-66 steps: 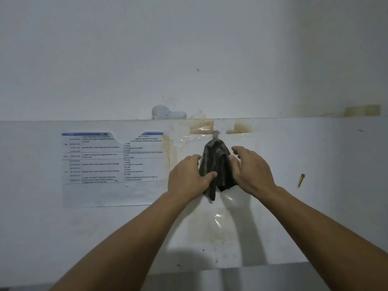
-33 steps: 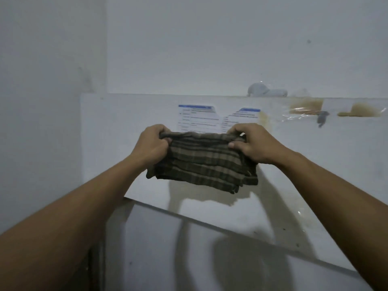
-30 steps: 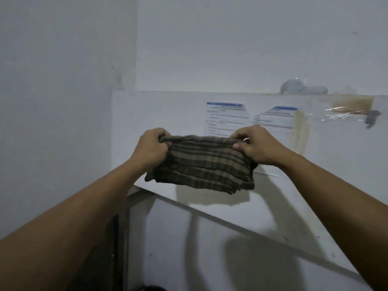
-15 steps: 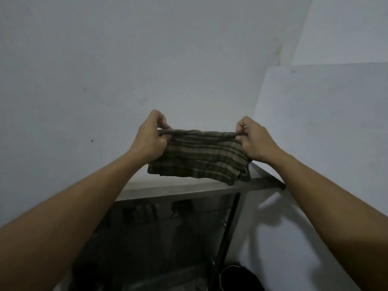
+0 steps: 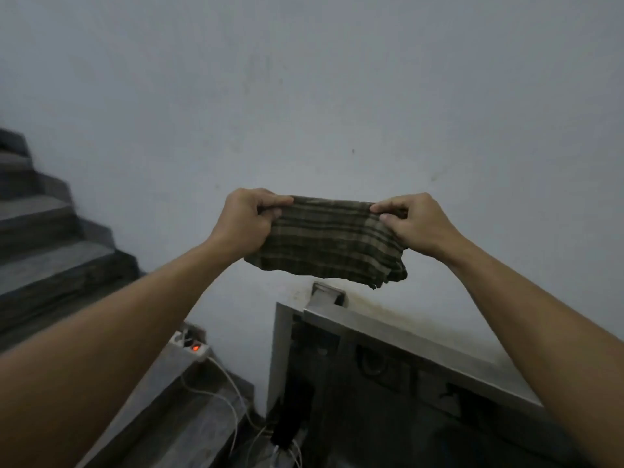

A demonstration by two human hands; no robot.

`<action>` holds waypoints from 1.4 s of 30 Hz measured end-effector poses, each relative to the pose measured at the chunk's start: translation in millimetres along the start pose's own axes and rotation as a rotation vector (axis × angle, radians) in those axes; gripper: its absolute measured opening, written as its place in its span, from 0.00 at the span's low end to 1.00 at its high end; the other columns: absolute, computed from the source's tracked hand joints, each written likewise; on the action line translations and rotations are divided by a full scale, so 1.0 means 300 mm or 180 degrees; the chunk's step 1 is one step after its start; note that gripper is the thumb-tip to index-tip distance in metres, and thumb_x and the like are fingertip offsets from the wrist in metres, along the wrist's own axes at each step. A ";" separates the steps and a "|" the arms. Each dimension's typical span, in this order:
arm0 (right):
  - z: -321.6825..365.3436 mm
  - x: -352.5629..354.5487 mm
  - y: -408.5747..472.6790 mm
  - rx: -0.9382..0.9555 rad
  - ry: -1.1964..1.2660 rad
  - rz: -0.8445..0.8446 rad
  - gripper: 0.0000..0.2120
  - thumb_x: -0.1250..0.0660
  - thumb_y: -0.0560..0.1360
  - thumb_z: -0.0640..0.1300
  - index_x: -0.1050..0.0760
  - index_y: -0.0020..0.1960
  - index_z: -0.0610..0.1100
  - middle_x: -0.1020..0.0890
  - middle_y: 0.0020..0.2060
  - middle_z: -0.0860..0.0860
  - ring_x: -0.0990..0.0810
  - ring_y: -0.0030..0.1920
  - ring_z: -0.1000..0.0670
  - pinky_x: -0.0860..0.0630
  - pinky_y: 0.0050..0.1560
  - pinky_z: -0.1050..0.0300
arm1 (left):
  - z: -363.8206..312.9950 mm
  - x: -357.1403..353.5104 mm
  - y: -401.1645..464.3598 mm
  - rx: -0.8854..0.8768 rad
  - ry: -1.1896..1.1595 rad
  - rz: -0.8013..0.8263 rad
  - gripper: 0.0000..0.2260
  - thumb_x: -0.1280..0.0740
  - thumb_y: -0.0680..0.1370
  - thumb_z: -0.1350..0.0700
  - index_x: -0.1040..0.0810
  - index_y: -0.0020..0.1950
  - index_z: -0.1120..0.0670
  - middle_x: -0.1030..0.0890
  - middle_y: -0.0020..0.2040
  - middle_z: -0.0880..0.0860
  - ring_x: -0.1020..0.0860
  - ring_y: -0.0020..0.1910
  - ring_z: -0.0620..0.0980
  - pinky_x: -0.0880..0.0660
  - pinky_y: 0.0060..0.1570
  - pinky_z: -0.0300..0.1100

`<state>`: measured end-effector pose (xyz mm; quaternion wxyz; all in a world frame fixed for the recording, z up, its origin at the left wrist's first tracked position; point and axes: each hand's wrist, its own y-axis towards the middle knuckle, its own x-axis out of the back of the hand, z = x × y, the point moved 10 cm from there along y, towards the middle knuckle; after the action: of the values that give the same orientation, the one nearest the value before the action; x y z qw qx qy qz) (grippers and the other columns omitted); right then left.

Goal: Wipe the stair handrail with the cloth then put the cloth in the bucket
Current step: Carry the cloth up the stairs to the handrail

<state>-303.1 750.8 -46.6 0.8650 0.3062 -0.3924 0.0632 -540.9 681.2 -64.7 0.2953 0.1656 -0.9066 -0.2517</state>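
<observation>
A dark green and tan plaid cloth [image 5: 329, 241] is stretched flat between both hands in front of a pale wall. My left hand [image 5: 248, 221] pinches its left top edge and my right hand [image 5: 410, 222] pinches its right top edge. Below the cloth, apart from it, a flat steel handrail [image 5: 405, 339] runs from a wall bracket [image 5: 327, 292] down toward the lower right. No bucket shows in this view.
Dark stone stairs [image 5: 44, 244] climb at the left. A white power strip [image 5: 190, 346] with a red light and white cables [image 5: 223, 390] lies on a lower step by the wall. Dark railing panels [image 5: 381, 400] hang under the handrail.
The cloth came off its wall hook and was spread between both hands. My view has swung left from the wall with the paper chart to the stairs and the handrail's wall end.
</observation>
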 end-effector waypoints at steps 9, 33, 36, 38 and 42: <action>0.375 -0.448 0.181 0.1181 -0.0002 0.0659 0.21 0.26 0.68 0.37 0.23 0.60 0.44 0.29 0.52 0.49 0.28 0.54 0.49 0.32 0.59 0.58 | 0.175 0.399 -0.200 0.0666 0.1437 -0.0254 0.26 0.27 0.70 0.62 0.27 0.67 0.56 0.23 0.58 0.50 0.26 0.56 0.47 0.28 0.60 0.42; 1.885 -1.367 0.552 0.2771 0.1040 0.1102 0.18 0.30 0.70 0.33 0.22 0.58 0.45 0.30 0.54 0.46 0.29 0.52 0.48 0.30 0.50 0.66 | 0.523 1.895 -0.399 0.1809 0.2657 -0.1489 0.25 0.28 0.71 0.65 0.27 0.67 0.58 0.24 0.58 0.54 0.26 0.58 0.51 0.28 0.63 0.45; 2.048 -1.395 0.621 0.2807 0.1107 0.1123 0.17 0.30 0.71 0.33 0.22 0.58 0.44 0.30 0.55 0.47 0.30 0.52 0.50 0.33 0.52 0.69 | 0.511 2.052 -0.356 0.1852 0.2754 -0.1578 0.25 0.27 0.71 0.64 0.27 0.67 0.58 0.24 0.56 0.52 0.26 0.56 0.50 0.29 0.61 0.42; 2.138 -1.414 0.663 0.2847 0.1181 0.1189 0.16 0.30 0.72 0.34 0.22 0.59 0.44 0.30 0.55 0.47 0.31 0.53 0.50 0.31 0.55 0.62 | 0.511 2.142 -0.330 0.1858 0.2800 -0.1613 0.25 0.28 0.71 0.64 0.28 0.67 0.57 0.26 0.54 0.49 0.27 0.55 0.47 0.31 0.58 0.39; 2.297 -1.464 0.743 0.3014 0.1311 0.1286 0.16 0.31 0.72 0.35 0.23 0.59 0.45 0.32 0.55 0.48 0.31 0.54 0.50 0.30 0.56 0.58 | 0.539 2.304 -0.277 0.1873 0.2943 -0.1668 0.24 0.29 0.72 0.63 0.28 0.68 0.57 0.25 0.57 0.53 0.28 0.56 0.48 0.29 0.59 0.42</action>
<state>-1122.5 588.5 92.8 0.6623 0.5616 -0.1948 0.4559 -1161.2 360.8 88.6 0.5285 0.5502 -0.6450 0.0431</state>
